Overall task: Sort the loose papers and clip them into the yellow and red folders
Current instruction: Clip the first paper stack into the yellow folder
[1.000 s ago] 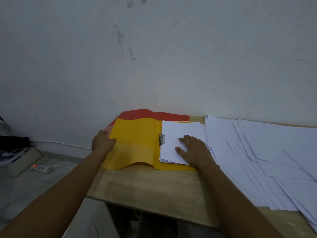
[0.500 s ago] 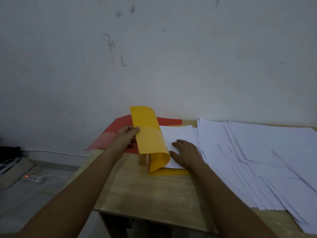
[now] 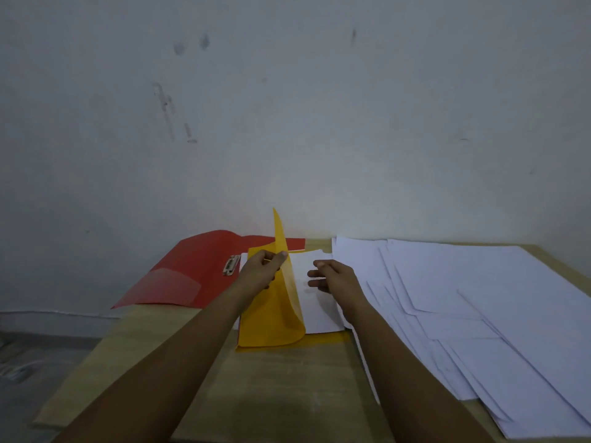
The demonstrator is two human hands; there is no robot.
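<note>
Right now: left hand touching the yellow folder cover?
Touching. The head view shows the left hand pinching the raised yellow folder cover, thumb against its face.

Standing against a pale, grey-white wall [image 3: 319,107] marked with dark smudges and scuffs, a light wooden worktop [image 3: 287,385] showing faint grain. Running along the wall's foot at the left, a pale skirting strip [image 3: 54,321]. Lying below it, a grey floor [image 3: 35,372], blurred. Falling dim and even, cool light.
</note>
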